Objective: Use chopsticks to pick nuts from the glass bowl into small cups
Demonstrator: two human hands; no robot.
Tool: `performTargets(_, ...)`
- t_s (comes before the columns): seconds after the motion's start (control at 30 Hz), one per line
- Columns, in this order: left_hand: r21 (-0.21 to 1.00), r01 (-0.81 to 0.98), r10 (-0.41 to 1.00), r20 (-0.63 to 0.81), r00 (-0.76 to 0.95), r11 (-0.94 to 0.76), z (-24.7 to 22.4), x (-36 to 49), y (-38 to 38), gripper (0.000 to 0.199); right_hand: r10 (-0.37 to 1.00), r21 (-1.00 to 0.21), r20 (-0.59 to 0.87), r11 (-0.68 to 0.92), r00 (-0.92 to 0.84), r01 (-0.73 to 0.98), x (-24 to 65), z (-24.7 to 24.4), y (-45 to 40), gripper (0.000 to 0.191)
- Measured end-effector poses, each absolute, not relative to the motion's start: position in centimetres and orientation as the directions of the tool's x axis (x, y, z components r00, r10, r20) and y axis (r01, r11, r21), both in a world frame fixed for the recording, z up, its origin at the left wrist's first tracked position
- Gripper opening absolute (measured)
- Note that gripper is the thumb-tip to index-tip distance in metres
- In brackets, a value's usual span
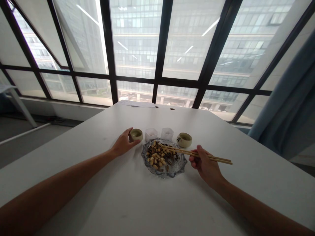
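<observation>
Clear glass, pale wood, smooth white

The scalloped dish [176, 168] looks like glossy, clear ridged glass. The chopsticks [197, 154] resemble plain matt wood. Both green cups [186, 141] look like smooth glazed ceramic; the worktop [128, 196] is smooth with a soft sheen, the curtain [287, 98] folded cloth.

The white worktop [123, 203] has some paper [137, 104] lying at its far end, and near it there is a small dark hole [172, 109]. Behind stand big windows with black frames [112, 65], and through the glass one sees a tall building [137, 23]. At the right hangs a blue curtain [285, 111]. At the left, a white table leg [23, 106] stands on the grey floor [14, 131].
</observation>
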State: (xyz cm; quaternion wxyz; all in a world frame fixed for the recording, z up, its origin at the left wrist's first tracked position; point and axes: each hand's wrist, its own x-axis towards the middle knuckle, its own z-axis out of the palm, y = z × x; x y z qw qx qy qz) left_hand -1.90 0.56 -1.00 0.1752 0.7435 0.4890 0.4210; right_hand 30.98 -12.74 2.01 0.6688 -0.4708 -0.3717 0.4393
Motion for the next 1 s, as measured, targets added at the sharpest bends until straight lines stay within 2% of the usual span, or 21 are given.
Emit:
performTargets(0.1,0.658,0.584,0.865,0.469,0.176,-0.476,-1.0,-2.0,0.5,0.091,0.935,-0.952,0.048,0.15,0.351,-0.268,31.0,1.9,-12.9,0.058)
performTargets(0.17,0.65,0.585,0.86,0.477,0.181,-0.484,-0.9,-2.1,0.4,0.09,0.931,-0.951,0.077,0.175,0.356,-0.253,30.8,1.9,-13.1,0.057)
performTargets(0.23,0.643,0.582,0.851,0.491,0.184,-0.497,-0.9,-2.1,0.4,0.088,0.918,-0.951,0.185,0.258,0.35,-0.173,30.6,1.8,-13.5,0.054)
performTargets(0.3,0.639,0.576,0.843,0.505,0.187,-0.51,-0.9,-2.1,0.4,0.086,0.875,-0.92,0.368,0.392,0.314,-0.014,30.6,1.6,-14.0,0.048)
performTargets(0.4,0.634,0.569,0.833,0.519,0.189,-0.524,-0.9,-2.1,0.3,0.084,0.734,-0.73,0.669,0.62,0.116,0.286,31.0,1.1,-15.0,0.033)
performTargets(0.5,0.631,0.568,0.83,0.525,0.19,-0.529,-1.0,-2.1,0.3,0.082,0.553,-0.464,0.823,0.787,-0.13,0.407,31.6,0.8,-15.5,0.021)
performTargets(0.6,0.628,0.567,0.827,0.53,0.189,-0.533,-1.0,-2.0,0.3,0.08,0.481,-0.366,0.854,0.826,-0.198,0.429,31.8,0.8,-15.5,0.018)
performTargets(0.83,0.581,0.579,0.794,0.57,0.212,-0.572,-1.0,-1.9,0.3,0.077,0.484,-0.371,0.857,0.817,-0.176,0.442,31.5,1.3,-15.5,0.021)
performTargets(1.0,0.51,0.597,0.751,0.607,0.262,-0.62,-0.7,-1.8,-0.3,0.071,0.43,-0.251,0.808,0.869,-0.402,0.426,32.1,1.9,-15.8,0.021)
